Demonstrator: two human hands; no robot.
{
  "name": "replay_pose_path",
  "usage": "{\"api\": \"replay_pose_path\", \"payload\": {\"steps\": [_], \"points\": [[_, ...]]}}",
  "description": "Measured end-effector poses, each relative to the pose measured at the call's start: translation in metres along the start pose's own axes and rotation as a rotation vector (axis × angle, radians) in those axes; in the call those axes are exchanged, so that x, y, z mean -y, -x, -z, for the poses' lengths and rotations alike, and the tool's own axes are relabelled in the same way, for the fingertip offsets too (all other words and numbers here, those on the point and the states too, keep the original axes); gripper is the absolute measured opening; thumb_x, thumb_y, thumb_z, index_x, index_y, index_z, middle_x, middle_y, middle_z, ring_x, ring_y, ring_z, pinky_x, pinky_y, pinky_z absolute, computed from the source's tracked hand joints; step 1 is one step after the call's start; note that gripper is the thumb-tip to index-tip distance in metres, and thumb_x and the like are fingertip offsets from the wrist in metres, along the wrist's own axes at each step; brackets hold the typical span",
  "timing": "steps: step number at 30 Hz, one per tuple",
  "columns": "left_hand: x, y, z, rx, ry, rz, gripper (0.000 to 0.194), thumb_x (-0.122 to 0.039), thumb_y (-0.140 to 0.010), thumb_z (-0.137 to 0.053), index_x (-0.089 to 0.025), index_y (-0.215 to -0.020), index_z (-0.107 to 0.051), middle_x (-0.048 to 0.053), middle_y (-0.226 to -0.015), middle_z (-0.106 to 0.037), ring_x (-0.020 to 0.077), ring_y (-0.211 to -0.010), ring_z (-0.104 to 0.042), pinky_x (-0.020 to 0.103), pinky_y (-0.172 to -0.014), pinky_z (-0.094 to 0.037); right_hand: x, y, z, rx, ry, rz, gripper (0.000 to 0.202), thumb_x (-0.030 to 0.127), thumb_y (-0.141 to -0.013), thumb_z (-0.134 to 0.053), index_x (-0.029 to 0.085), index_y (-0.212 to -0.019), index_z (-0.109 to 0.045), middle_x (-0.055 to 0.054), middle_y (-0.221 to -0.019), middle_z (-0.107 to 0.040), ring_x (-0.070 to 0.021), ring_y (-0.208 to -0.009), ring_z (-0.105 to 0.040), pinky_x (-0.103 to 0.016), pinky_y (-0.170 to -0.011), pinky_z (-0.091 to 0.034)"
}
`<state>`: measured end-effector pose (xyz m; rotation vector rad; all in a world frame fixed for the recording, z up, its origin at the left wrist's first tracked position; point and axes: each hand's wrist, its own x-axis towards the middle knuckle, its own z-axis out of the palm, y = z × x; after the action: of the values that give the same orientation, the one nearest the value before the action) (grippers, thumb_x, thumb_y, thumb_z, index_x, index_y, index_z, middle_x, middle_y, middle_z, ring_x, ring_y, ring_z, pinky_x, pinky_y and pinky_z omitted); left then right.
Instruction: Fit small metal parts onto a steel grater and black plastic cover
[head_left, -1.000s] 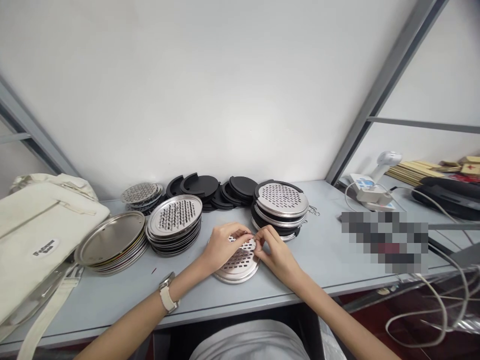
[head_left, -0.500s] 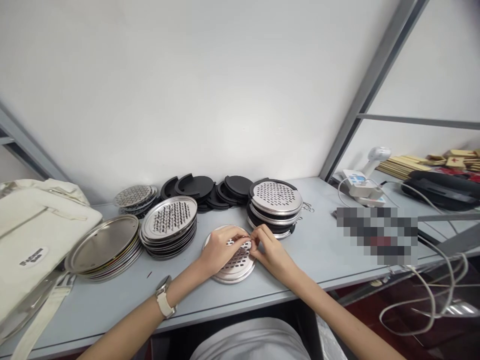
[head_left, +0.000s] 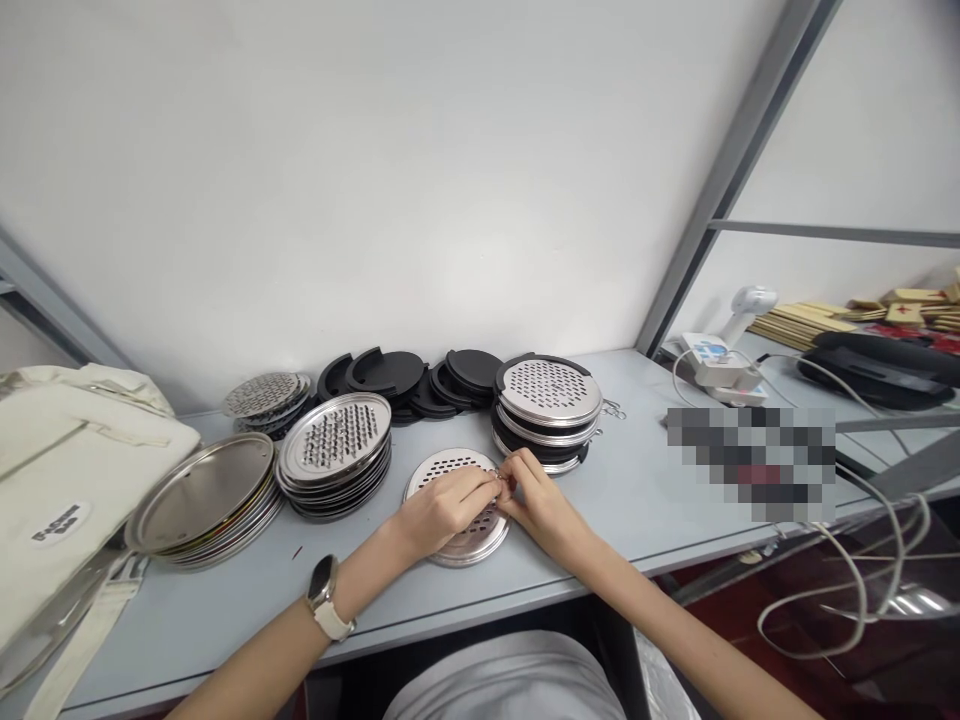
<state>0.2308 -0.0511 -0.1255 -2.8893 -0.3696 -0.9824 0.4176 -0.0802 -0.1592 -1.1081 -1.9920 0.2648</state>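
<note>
A round metal grater plate (head_left: 444,466) with rows of slots lies on the table under my hands. My left hand (head_left: 448,512), with a watch on its wrist, is closed above the middle of the plate, hiding part of it. Its fingertips meet those of my right hand (head_left: 538,503), which pinches at the plate's right edge. Whatever small thing is between the fingertips is too hidden to name. Just beyond my right hand stands a stack of grater plates with black rims (head_left: 549,390); thin wire loops (head_left: 613,409) stick out on its right.
Left of my hands are a stack of coarse grater plates (head_left: 335,440) and a stack of metal lids or trays (head_left: 206,490). Black round holders (head_left: 397,372) lie along the wall. A cream bag (head_left: 97,450) fills the left side; white cables (head_left: 855,590) hang at the right.
My left hand has shifted slightly toward me and turned, uncovering the far part of the grater plate. My right hand stays pinched at nearly the same place.
</note>
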Motion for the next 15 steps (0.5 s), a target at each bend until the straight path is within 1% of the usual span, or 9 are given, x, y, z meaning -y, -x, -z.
{"api": "replay_pose_path", "payload": {"steps": [2, 4, 7, 11, 15], "points": [[0.0001, -0.0009, 0.0005, -0.027, -0.034, -0.052, 0.022, -0.011, -0.096, -0.042, -0.01, -0.112, -0.056, 0.014, -0.096, -0.068, 0.021, -0.095, -0.066, 0.034, -0.085, -0.056, 0.0004, -0.0003, -0.0004, -0.008, -0.009, -0.005, 0.019, 0.005, -0.087, -0.047, 0.023, -0.086, -0.041, -0.002, -0.085, -0.044, -0.0176, -0.076, -0.05, -0.032, -0.071, -0.047], [0.0003, -0.0016, 0.001, -0.033, -0.047, -0.071, 0.023, -0.011, -0.096, -0.042, -0.01, -0.114, -0.056, 0.014, -0.097, -0.069, 0.0214, -0.096, -0.066, 0.035, -0.085, -0.057, 0.0013, -0.0006, -0.0005, -0.02, -0.021, -0.013, 0.018, 0.006, -0.087, -0.046, 0.023, -0.086, -0.042, -0.002, -0.086, -0.045, -0.0178, -0.076, -0.05, -0.032, -0.07, -0.048], [0.0003, -0.0022, 0.0023, -0.005, -0.03, -0.053, 0.025, -0.012, -0.096, -0.041, -0.012, -0.117, -0.055, 0.014, -0.1, -0.069, 0.0208, -0.097, -0.066, 0.035, -0.087, -0.057, 0.0025, -0.0008, -0.0003, -0.041, -0.043, -0.022, 0.017, 0.006, -0.087, -0.047, 0.023, -0.085, -0.044, -0.002, -0.084, -0.046, -0.0179, -0.076, -0.051, -0.032, -0.069, -0.048], [-0.0002, -0.0022, 0.0028, 0.041, 0.029, -0.011, 0.026, -0.012, -0.097, -0.04, -0.012, -0.117, -0.055, 0.014, -0.1, -0.068, 0.0204, -0.097, -0.066, 0.035, -0.087, -0.056, 0.0016, 0.0001, -0.0009, -0.074, -0.072, -0.031, 0.017, 0.006, -0.086, -0.049, 0.023, -0.085, -0.045, -0.002, -0.084, -0.046, -0.0177, -0.075, -0.051, -0.031, -0.068, -0.048], [-0.0009, -0.0016, 0.0004, -0.001, 0.029, -0.018, 0.026, -0.012, -0.096, -0.043, -0.012, -0.119, -0.054, 0.013, -0.101, -0.068, 0.0206, -0.097, -0.065, 0.035, -0.087, -0.056, -0.0005, 0.0012, -0.0013, -0.077, -0.098, -0.045, 0.019, 0.005, -0.084, -0.051, 0.023, -0.085, -0.044, -0.001, -0.084, -0.046, -0.0173, -0.075, -0.051, -0.031, -0.068, -0.048]]}}
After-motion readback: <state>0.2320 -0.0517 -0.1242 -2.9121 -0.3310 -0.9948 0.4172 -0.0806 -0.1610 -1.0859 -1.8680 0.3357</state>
